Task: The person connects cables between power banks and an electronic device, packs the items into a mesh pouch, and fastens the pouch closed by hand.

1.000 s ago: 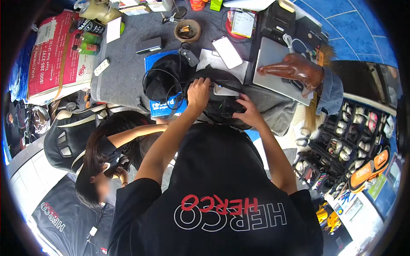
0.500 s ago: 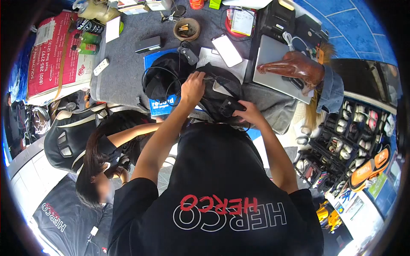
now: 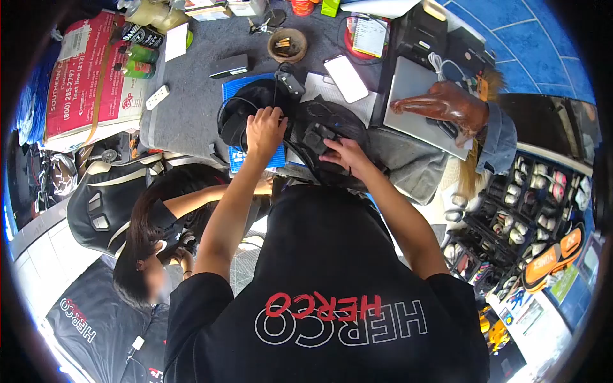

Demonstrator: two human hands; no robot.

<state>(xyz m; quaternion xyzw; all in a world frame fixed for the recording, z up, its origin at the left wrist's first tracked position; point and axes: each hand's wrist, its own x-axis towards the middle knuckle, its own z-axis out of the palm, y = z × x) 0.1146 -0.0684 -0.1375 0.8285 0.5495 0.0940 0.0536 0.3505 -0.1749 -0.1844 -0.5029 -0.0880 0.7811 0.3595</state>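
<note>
A black mesh-sided bag (image 3: 348, 121) lies open near the table's front edge. My left hand (image 3: 265, 133) is at the bag's left side, fingers curled over dark material beside a black cap (image 3: 236, 121); what they grip is hidden. In my right hand (image 3: 347, 155) is a small black device (image 3: 317, 137), held over the bag between thumb and fingers. Under the cap is a blue record book (image 3: 276, 157). Behind the bag, a white-screened phone (image 3: 347, 79) rests on papers (image 3: 313, 87).
A person (image 3: 143, 255) sits at the left, one arm reaching towards the table edge. Also on the table (image 3: 185, 121) are a bowl (image 3: 287, 46), a black case (image 3: 229, 66), a power strip (image 3: 157, 97), and a laptop (image 3: 408, 96) under a brown carved object (image 3: 440, 106).
My left hand has moved left from the bag's top towards the cap. My right hand has lifted the black device up and left over the bag. The view has shifted slightly.
</note>
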